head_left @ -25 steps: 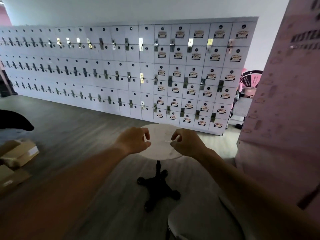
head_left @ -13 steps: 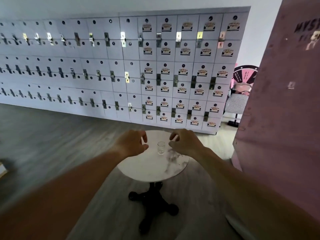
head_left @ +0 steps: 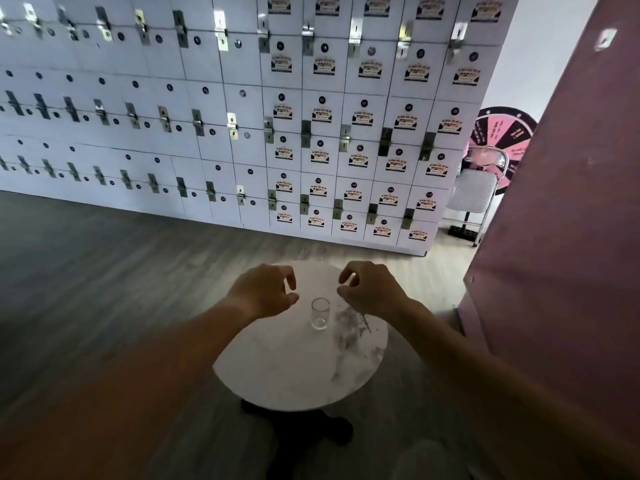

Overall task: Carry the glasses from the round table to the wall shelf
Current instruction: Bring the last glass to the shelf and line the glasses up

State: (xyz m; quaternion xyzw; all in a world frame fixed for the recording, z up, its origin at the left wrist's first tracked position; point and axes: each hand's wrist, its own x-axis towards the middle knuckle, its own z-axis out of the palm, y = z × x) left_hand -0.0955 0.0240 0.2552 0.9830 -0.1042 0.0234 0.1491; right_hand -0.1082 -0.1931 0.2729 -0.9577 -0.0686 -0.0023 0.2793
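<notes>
Clear glass (head_left: 320,313) stood upright on the white marble tabletop (head_left: 277,368), centre frame. Left hand (head_left: 265,292) and right hand (head_left: 370,289) hovered beside it, fingers loosely spread, gripping nothing.

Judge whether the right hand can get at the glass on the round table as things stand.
Probably yes: the right hand hovers empty just beside the upright glass, nothing between them.

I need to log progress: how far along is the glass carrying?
Done: nothing visibly. One glass stands upright on the round table. In hand: nothing; left hand and right hand hover open beside it. Left: grasp it, carry it to the shelf.
</notes>
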